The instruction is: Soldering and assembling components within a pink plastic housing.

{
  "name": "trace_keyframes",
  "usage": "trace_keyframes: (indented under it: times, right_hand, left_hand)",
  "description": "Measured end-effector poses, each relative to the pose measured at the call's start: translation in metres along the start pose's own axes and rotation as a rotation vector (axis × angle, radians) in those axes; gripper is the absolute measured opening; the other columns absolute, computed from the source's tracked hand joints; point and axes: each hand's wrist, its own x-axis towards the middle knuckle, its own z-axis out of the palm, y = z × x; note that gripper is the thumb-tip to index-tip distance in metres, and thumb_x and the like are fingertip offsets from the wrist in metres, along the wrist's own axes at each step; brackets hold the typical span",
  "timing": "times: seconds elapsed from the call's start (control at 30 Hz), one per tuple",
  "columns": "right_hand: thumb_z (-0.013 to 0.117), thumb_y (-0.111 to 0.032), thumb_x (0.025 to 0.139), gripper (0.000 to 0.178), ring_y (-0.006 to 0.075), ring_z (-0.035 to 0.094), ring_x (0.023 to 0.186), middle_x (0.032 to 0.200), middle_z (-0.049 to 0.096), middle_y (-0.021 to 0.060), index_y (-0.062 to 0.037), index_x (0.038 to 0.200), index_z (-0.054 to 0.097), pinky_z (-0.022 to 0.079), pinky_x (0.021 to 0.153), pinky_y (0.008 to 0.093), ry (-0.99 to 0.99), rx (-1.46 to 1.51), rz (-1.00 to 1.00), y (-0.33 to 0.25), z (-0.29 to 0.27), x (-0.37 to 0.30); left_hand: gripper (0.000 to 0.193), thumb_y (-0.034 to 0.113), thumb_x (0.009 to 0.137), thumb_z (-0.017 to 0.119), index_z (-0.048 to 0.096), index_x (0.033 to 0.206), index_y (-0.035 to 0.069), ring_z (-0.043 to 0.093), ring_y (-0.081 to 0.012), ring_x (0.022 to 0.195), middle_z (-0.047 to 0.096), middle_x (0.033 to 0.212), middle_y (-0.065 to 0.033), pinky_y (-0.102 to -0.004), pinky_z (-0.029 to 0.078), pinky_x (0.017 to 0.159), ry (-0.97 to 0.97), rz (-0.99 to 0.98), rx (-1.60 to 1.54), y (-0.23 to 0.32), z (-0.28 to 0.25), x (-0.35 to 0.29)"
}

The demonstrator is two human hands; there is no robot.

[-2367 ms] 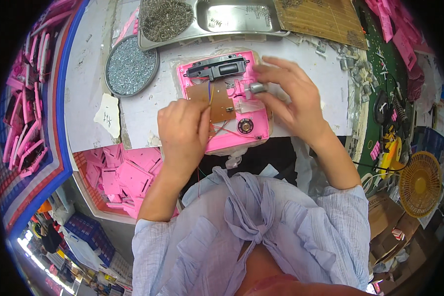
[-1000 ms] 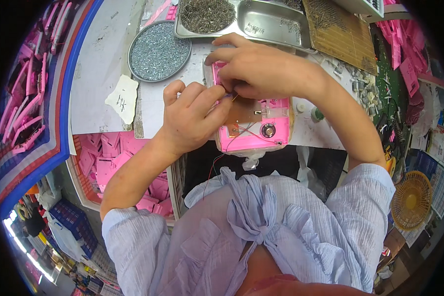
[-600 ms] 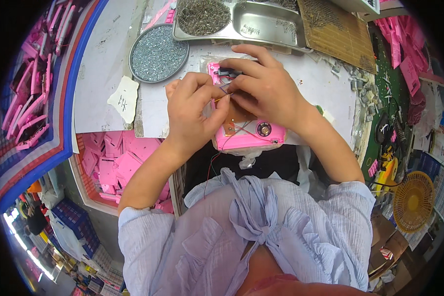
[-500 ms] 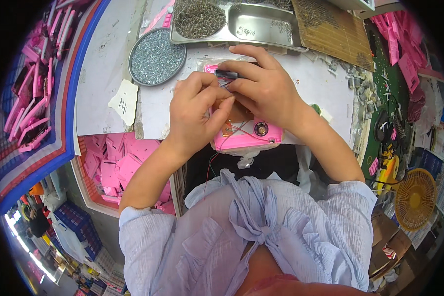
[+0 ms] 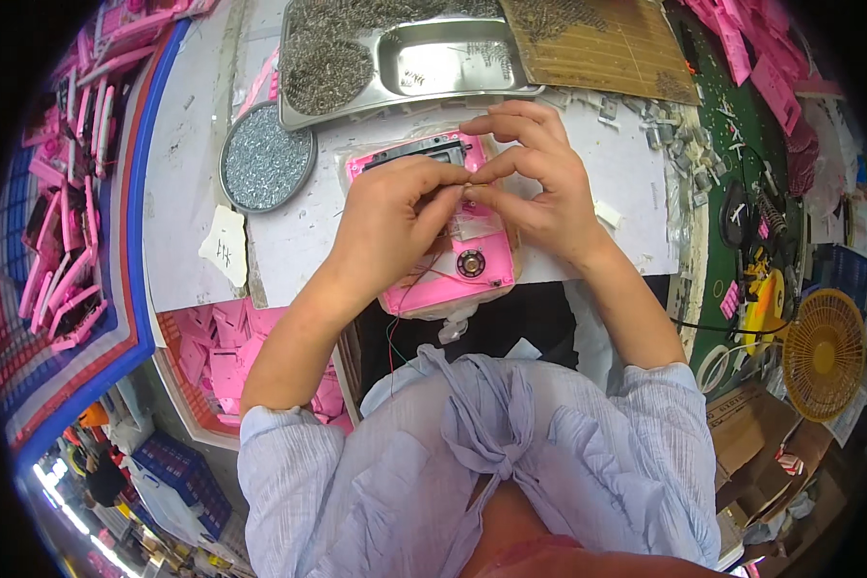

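Observation:
A pink plastic housing (image 5: 433, 295) lies on clear plastic at the table's near edge. Inside it are a small round speaker (image 5: 471, 263) and a long black part (image 5: 409, 151) along the far side. Above its middle, the thumb and fingertips of my left hand (image 5: 390, 207) meet those of my right hand (image 5: 544, 193) in a pinch. What sits between them is too small to make out; thin wires run close by. Loose red and green wires (image 5: 392, 337) hang over the housing's near left side. My fingers hide part of the housing's inside.
Beyond the housing stand a round dish (image 5: 268, 159) of small metal pieces and a steel tray (image 5: 453, 95) of screws. Cardboard (image 5: 607, 58) bearing more screws adjoins the tray. Pink parts fill a bin (image 5: 188, 414) at lower left. A yellow fan (image 5: 824, 352) stands at right.
My right fingers, spread over the black part before, have drawn back into a pinch against my left fingertips. More of the black part and housing shows. The whole view has shifted slightly.

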Motion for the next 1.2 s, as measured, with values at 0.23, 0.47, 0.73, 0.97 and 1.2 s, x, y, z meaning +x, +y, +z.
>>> trace_keyframes:
  times: [0.23, 0.47, 0.73, 0.97, 1.2]
  right_hand:
    - [0.076, -0.001, 0.076, 0.026, 0.0302, 0.054, 0.127, 0.127, 0.067, 0.0131, -0.0054, 0.101, 0.069, 0.042, 0.107, 0.0439, 0.157, -0.135, 0.207, -0.009, -0.056, -0.043]
    - [0.065, -0.011, 0.099, 0.043, 0.0166, 0.059, 0.084, 0.101, 0.061, 0.0075, 0.0014, 0.136, 0.048, 0.052, 0.078, 0.0360, 1.223, 0.292, 0.732, -0.010, -0.213, -0.174]
    - [0.050, -0.030, 0.108, 0.041, 0.0161, 0.050, 0.075, 0.095, 0.058, 0.0077, -0.0014, 0.138, 0.055, 0.045, 0.072, 0.0315, 1.245, 0.159, 0.685, 0.023, -0.265, -0.177]
    - [0.054, -0.024, 0.105, 0.026, 0.0158, 0.056, 0.077, 0.089, 0.062, 0.0110, -0.0035, 0.120, 0.059, 0.047, 0.071, 0.0295, 1.294, -0.027, 0.493, -0.031, -0.274, -0.252]
    - [0.064, -0.029, 0.096, 0.044, 0.0161, 0.054, 0.077, 0.101, 0.062, 0.0143, 0.0010, 0.127, 0.055, 0.048, 0.065, 0.0273, 0.911, 0.469, 0.532, -0.048, -0.142, -0.158]
  left_hand:
    - [0.009, 0.000, 0.092, 0.067, 0.070, 0.100, -0.005, 0.070, -0.0143, 0.069, 0.069, 0.084, -0.0089, -0.0297, 0.061, 0.057, -0.028, -0.282, -0.166, 0.013, -0.004, -0.001]
    - [0.008, 0.000, 0.093, 0.067, 0.070, 0.099, -0.005, 0.069, -0.0088, 0.071, 0.070, 0.080, -0.0054, -0.0284, 0.063, 0.056, 0.008, -0.421, -0.338, 0.009, -0.002, -0.002]
    - [0.008, 0.000, 0.091, 0.070, 0.070, 0.099, -0.003, 0.067, -0.0075, 0.070, 0.071, 0.082, -0.0061, -0.0238, 0.055, 0.062, 0.076, -0.168, -0.127, -0.001, 0.005, -0.006]
    - [0.005, 0.000, 0.088, 0.071, 0.069, 0.093, -0.001, 0.065, -0.0105, 0.066, 0.067, 0.079, -0.0056, -0.0256, 0.051, 0.058, 0.145, -0.102, -0.036, 0.009, 0.006, -0.011]
    - [0.012, 0.009, 0.075, 0.078, 0.071, 0.084, 0.009, 0.057, -0.0238, 0.083, 0.062, 0.088, -0.0035, -0.0385, 0.040, 0.077, 0.244, 0.227, 0.449, 0.001, 0.025, 0.000]
